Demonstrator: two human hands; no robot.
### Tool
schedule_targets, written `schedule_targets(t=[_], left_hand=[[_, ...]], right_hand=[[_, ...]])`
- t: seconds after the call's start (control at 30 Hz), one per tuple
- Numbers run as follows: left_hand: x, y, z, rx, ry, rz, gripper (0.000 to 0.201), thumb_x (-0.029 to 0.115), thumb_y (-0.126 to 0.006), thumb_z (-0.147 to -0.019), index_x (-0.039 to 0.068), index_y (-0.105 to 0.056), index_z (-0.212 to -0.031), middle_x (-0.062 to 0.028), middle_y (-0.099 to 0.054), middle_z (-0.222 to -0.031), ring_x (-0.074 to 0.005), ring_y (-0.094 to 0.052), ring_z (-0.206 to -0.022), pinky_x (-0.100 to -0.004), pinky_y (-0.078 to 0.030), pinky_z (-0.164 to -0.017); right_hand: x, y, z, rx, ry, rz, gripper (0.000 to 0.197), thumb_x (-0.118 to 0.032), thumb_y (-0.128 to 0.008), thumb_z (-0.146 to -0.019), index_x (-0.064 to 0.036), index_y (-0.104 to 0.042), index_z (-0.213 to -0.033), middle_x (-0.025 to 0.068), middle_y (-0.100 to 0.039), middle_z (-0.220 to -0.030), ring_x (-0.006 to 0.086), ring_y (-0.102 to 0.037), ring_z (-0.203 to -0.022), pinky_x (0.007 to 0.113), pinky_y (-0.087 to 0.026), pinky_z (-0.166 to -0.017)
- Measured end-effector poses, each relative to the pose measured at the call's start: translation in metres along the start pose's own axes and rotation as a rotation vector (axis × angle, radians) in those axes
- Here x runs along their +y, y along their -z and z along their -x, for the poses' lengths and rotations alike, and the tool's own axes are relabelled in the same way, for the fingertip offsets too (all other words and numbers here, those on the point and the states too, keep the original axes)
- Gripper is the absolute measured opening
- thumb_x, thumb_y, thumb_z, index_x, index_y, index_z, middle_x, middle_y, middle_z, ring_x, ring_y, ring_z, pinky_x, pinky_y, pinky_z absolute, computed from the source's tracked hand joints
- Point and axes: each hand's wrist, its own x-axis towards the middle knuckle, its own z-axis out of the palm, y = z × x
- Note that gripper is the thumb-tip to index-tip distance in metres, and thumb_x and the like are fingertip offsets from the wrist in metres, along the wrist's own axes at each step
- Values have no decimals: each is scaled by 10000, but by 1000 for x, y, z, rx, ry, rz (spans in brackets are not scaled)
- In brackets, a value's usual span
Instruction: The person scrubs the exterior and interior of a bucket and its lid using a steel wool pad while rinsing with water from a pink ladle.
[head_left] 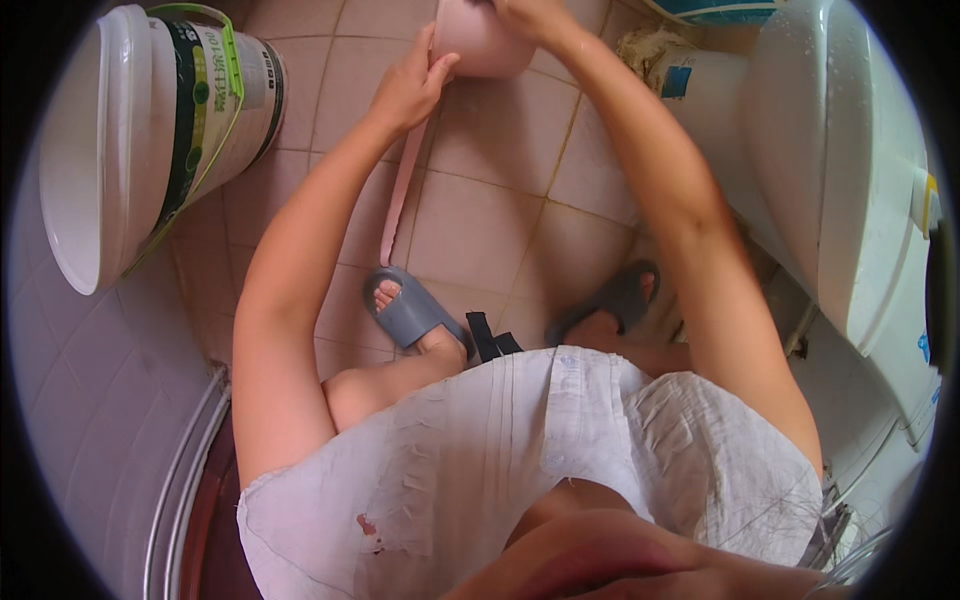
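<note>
A pink, rounded container [482, 42] is held out in front of me at the top edge of the head view, partly cut off. My left hand [415, 82] grips its left side, thumb against the wall. At its upper right rim, my right hand [533, 18] has its fingers curled in. Something dark shows beside those fingers, too little of it in view to name. A long, narrow pink strip [405, 185] runs down from beneath the left hand toward my left slipper; whether it joins the container I cannot tell.
At the left lies or leans a large white bucket [130, 140] with a green handle. White toilet-like ceramic [800, 150] stands on the right. Grey slippers [418, 312] are on my feet, over pink floor tiles [478, 230]. A black strap [487, 335] hangs by my shirt.
</note>
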Motion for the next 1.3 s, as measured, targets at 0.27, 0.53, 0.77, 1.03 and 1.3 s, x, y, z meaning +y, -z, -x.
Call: schedule_targets(t=[0.27,0.53,0.77,1.03,1.3], left_hand=[[-25,8,1,70,-77,1,447,207,-534,-982,108,-390,-1394,-197,-697,-1027,-353,-703,-869,-441,-535,-769],[-11,-1,1,6,25,175,429,261,-588,-983,71,-443,-1339,-187,-702,-886,-317,-712,-805,-405,-538,-718],[-11,17,19,22,20,56,358,187,-580,-967,110,-456,-1294,-189,-689,-882,-399,-676,-844,-461,-519,-716],[-7,9,7,-68,16,23,377,110,-589,-986,57,-442,-1329,-120,-705,-964,-166,-682,-871,-310,-544,-780],[-12,9,13,-51,29,128,359,154,-588,-992,78,-450,-1315,-119,-694,-917,-202,-673,-831,-328,-537,-768]], right_hand=[[-37,-49,72,500,541,281,352,-170,-602,-901,-18,-623,-1218,247,-572,-1292,427,-538,-1215,451,-435,-1037],[82,-21,-31,105,93,40,398,-308,-456,-953,-37,-732,-1043,233,-705,-1054,365,-672,-984,432,-508,-894],[-48,-67,96,508,482,384,330,-230,-635,-896,-39,-625,-1164,214,-582,-1296,391,-524,-1235,464,-436,-1037],[48,-4,27,106,-238,-244,366,-327,-477,-962,-45,-675,-1086,236,-683,-986,419,-637,-922,481,-499,-841],[-26,-64,128,552,180,412,491,-185,-621,-907,10,-508,-1343,226,-451,-1429,436,-431,-1317,525,-331,-1117]])
